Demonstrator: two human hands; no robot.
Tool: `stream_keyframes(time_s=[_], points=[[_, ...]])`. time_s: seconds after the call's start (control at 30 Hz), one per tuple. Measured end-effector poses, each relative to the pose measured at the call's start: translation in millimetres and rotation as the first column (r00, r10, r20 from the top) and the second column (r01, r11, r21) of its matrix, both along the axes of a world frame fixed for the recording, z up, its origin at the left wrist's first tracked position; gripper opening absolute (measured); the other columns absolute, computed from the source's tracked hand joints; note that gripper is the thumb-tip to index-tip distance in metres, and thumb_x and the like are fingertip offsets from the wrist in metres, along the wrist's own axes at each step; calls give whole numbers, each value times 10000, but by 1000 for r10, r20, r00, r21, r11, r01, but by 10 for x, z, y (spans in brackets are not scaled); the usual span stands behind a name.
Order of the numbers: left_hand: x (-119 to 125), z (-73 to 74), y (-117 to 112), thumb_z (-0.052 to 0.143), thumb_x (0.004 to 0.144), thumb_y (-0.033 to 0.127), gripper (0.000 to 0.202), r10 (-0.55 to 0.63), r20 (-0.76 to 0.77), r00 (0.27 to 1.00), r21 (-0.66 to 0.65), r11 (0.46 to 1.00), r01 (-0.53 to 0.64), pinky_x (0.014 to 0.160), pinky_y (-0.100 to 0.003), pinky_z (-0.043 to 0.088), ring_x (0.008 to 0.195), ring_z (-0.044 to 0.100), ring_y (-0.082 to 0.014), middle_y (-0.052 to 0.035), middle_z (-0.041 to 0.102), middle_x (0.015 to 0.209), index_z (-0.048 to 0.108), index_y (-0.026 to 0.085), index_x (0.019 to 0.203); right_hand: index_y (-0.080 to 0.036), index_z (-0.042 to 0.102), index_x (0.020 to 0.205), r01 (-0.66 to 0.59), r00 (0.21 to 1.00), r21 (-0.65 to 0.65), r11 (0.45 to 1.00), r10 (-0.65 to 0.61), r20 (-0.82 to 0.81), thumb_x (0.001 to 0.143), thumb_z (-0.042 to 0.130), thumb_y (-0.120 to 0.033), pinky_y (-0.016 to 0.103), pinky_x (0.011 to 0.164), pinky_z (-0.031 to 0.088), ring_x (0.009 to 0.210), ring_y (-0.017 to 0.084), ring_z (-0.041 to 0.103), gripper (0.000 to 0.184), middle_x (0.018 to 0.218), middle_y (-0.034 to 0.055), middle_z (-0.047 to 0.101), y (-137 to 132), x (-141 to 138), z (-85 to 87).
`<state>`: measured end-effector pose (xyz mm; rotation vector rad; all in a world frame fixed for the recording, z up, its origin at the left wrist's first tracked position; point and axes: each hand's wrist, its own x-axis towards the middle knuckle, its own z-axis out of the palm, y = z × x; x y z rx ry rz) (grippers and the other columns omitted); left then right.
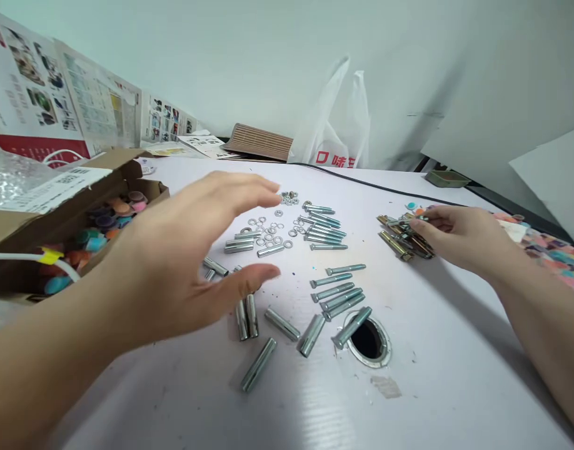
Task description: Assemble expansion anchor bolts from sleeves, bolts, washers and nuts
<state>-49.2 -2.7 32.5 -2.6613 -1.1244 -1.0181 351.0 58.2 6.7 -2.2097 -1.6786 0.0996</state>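
Observation:
My left hand [184, 250] hovers over the left part of the table, its thumb and fingers wide apart with nothing between them. Beneath and beside it lie several metal sleeves [282, 324], some partly hidden by the hand, and flat washers [269, 237]. Hex nuts [289, 198] are grouped farther back. Loose bolts with flared ends [338, 292] lie in two groups in the middle. At the right, my right hand [456, 234] pinches a silvery expansion bolt [402, 220] at a pile of assembled expansion bolts [396, 245], several of them brassy. The fingertips partly cover the pile.
An open cardboard box [127, 164] of colourful caps stands at the left, crossed by a white cable. One bolt overhangs a round table hole [369, 340]. A white plastic bag [336, 134], a black cable [381, 185] and a small tray [447, 179] lie toward the back.

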Motion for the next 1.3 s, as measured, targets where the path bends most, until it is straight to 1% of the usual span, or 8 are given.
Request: stream_keyframes(time_s=[0.13,0.33,0.5,0.57,0.7,0.93,1.2,1.3], points=[[-22,-164,170,632,870,326,406,60,-65,996,-21,998,-61,1060,-333,456,1232,555,-250,-86,510,1391,563,213,1255,-227,724,952,-84,995,22,996,82,57,773,684,-374,314,685,457,821,205,661,235,874,11,736,-12,-72,-72],[-26,-212,237,598,874,346,298,138,-30,990,-41,989,-139,1045,-396,464,1121,606,-243,-77,509,1364,611,235,1151,-199,683,998,-77,968,-145,986,108,225,783,655,-338,331,608,406,737,205,601,258,845,30,714,-88,-186,-31],[-19,-237,249,604,883,317,291,106,-39,994,-16,994,-106,971,-354,500,1123,604,-234,-97,516,1354,611,219,1157,-199,636,1076,8,978,-73,997,8,210,807,608,-410,363,620,403,794,242,606,342,1032,85,719,-223,-305,56],[-22,-241,245,607,887,313,292,91,-45,995,2,996,-90,956,-344,504,1150,593,-240,-102,515,1360,612,216,1162,-210,657,1074,-102,980,-22,995,104,172,825,596,-446,372,658,423,841,250,620,348,1085,87,710,-294,-417,82],[-26,-233,234,572,901,322,296,88,-72,994,10,996,-88,943,-372,513,1187,577,-268,-111,507,1368,613,193,1165,-248,707,1053,-497,857,-97,863,505,100,846,576,-396,394,791,462,972,258,621,286,1068,70,697,-392,-657,56],[-19,-209,236,564,909,310,297,53,-47,998,37,998,-51,922,-336,516,1192,562,-251,-132,531,1330,632,164,1158,-212,663,901,-594,788,-291,750,616,-22,864,513,-266,373,726,462,847,222,606,163,937,78,683,-383,-720,-60],[-22,-200,210,559,908,312,311,54,-96,994,-121,990,-66,953,-346,512,1101,605,-224,-92,560,1313,625,190,1186,-214,637,962,-590,799,-96,801,597,71,884,527,-318,315,594,420,683,175,579,170,912,46,685,-314,-987,280],[2,-215,196,576,891,311,346,30,-84,996,-199,979,-47,972,-335,502,1103,599,-210,-80,565,1319,620,200,1216,-201,643,958,-684,723,25,729,673,156,868,524,-232,312,625,404,713,185,580,152,923,60,686,-279,-1419,432]])
